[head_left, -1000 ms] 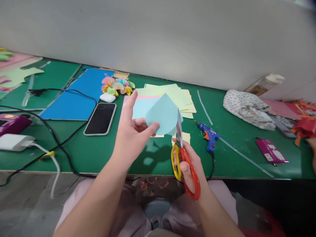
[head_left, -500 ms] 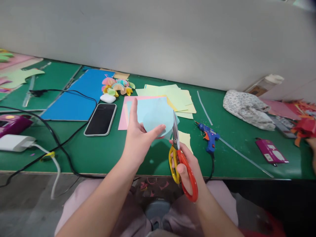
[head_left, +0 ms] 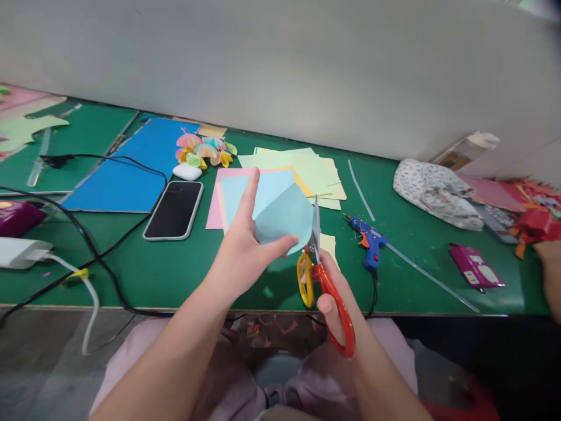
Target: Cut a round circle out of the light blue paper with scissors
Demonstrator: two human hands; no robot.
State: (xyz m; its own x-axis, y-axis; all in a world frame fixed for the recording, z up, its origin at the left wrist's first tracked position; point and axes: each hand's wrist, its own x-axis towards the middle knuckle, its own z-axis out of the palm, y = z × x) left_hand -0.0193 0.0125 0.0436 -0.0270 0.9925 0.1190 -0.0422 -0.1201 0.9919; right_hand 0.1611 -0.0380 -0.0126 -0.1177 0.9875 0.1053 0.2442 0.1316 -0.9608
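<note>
Between the thumb and fingers of my left hand point(head_left: 245, 251) is a light blue paper piece point(head_left: 289, 216) with a rounded edge; its index finger points up. My right hand point(head_left: 335, 292) holds scissors point(head_left: 314, 251) with one red and one yellow handle, the blades pointing up at the right edge of the paper. Behind the held piece lie a light blue sheet point(head_left: 236, 190) and a pink sheet point(head_left: 214, 207). Pale green and yellow sheets point(head_left: 302, 164) are stacked farther back. A pale yellow scrap point(head_left: 328, 245) sits behind the scissors.
A phone point(head_left: 174, 210), white case point(head_left: 187, 171), paper flowers point(head_left: 205, 149) and blue board point(head_left: 123, 175) are on the left, with cables and a white charger point(head_left: 21, 252). To the right are a blue glue gun point(head_left: 368, 240), patterned cloth point(head_left: 433, 190), purple device point(head_left: 475, 267) and another person's arm point(head_left: 550, 269).
The held blue paper has turned and shifted slightly, showing a pointed corner at its top. The scissors' handles are spread wider. The whole view has moved a little.
</note>
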